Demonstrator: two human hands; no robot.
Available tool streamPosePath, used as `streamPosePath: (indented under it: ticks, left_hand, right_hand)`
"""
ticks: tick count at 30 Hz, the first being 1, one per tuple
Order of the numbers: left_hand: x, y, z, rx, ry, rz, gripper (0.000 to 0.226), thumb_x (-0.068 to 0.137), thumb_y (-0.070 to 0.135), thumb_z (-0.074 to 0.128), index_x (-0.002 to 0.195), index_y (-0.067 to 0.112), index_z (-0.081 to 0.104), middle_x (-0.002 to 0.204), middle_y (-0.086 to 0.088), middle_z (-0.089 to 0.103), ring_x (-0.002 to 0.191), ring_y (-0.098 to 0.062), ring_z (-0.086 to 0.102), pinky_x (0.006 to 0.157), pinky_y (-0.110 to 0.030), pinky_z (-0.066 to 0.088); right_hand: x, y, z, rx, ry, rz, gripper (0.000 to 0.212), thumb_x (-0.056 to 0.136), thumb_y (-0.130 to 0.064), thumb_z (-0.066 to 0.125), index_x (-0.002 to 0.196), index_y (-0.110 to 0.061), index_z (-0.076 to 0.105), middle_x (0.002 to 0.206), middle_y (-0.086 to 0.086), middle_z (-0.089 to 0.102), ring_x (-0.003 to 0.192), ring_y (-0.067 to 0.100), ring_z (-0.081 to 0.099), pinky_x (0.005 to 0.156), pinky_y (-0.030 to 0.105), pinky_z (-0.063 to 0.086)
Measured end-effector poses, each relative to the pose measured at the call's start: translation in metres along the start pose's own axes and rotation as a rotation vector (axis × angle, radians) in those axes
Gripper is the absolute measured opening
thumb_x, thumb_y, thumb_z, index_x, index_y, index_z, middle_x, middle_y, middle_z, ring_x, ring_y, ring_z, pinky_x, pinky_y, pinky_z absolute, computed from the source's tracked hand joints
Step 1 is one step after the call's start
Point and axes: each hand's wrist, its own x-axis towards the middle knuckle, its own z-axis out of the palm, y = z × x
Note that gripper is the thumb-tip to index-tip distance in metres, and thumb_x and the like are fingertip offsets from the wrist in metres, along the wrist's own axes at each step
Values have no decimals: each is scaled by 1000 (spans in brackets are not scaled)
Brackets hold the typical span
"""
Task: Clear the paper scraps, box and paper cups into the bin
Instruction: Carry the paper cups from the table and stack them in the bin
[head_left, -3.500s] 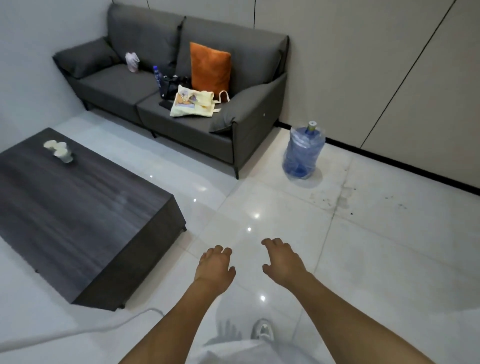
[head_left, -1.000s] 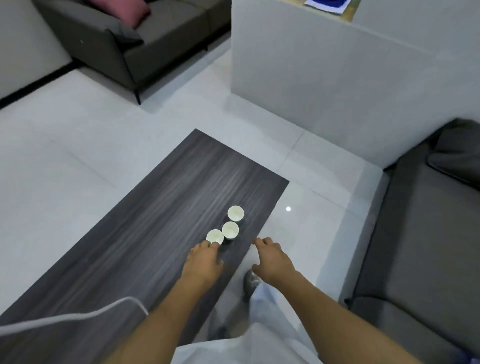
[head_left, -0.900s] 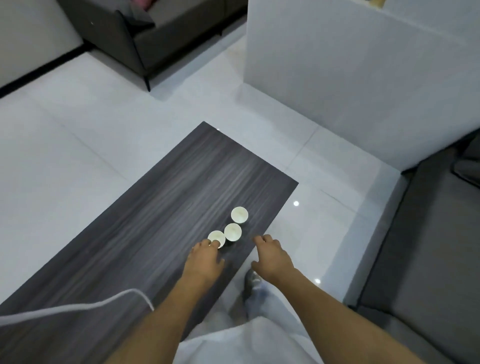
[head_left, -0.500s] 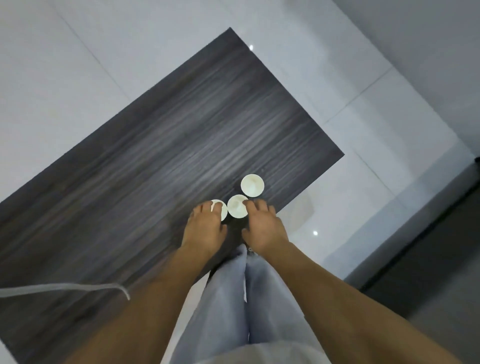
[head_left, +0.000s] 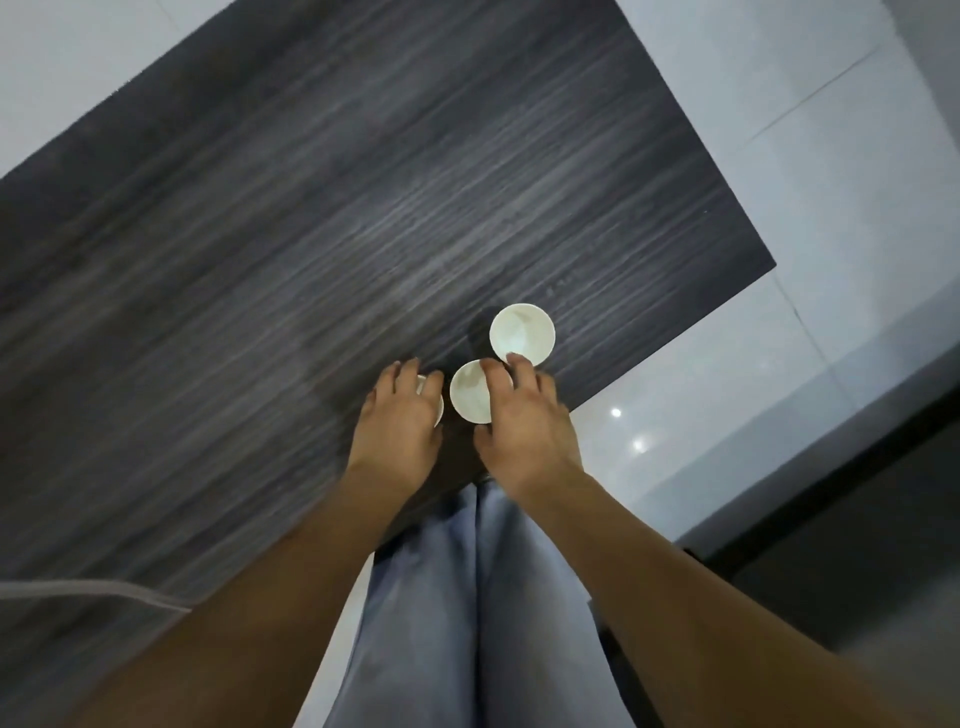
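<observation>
Paper cups (head_left: 522, 333) are standing clustered near the dark table's (head_left: 311, 208) near corner, both hands' spread fingers (head_left: 519, 371) lying over two rims, risking tipping one off the edge.

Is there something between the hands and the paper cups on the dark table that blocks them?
No, nothing visible is in the way. The left hand already covers the left cup, and the right hand lies over the middle cup, fingertips by the far cup. The table around them shows nothing else. The bin is out of view.
</observation>
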Motion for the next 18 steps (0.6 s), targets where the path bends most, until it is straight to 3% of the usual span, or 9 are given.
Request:
streamPosePath:
  ticks: [18]
  left_hand:
    - [-24,-42,-7,-4,-32,-70,57,88,24,60,139,21,36,149,-4,27,137,-24,24,105,-40,38]
  right_hand:
    - [-5,-29,7,-71,46,-1,67,89,-22,63,145,-24,26,156,1,22,137,30,27,107,43,37]
